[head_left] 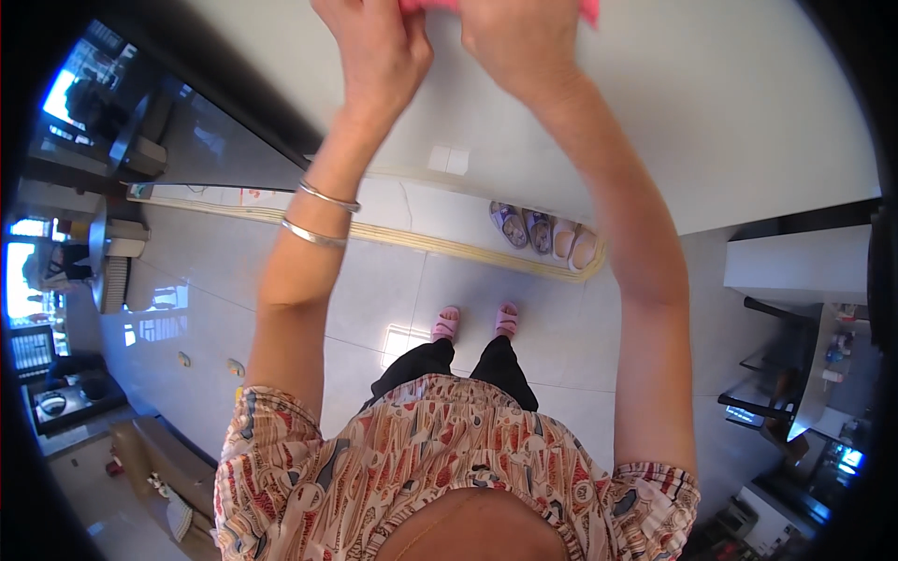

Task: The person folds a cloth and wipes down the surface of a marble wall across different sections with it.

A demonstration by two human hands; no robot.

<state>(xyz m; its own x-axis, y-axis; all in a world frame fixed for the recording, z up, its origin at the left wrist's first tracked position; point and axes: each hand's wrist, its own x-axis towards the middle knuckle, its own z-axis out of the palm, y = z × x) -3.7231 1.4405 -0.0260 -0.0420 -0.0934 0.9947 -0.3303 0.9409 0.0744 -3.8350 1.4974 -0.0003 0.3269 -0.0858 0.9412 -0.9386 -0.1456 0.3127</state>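
Both arms reach up to the top edge of the view, in front of a smooth pale panel [711,112]. A pink cloth [430,5] shows only in part, between and behind my hands. My left hand [382,51] has its fingers curled in at the cloth's left end; two silver bangles [316,234] circle that forearm. My right hand [524,42] is closed over the cloth, and a pink corner sticks out at its right side. The fingertips and most of the cloth are cut off by the upper edge.
Below the panel, several shoes [538,229] stand on a white strip of floor edged by a yellowish border [412,238]. My feet in pink sandals [447,323] stand on grey tiles. A dark glossy panel lies left; a brown sofa [154,467] lower left; chairs [762,374] and a table right.
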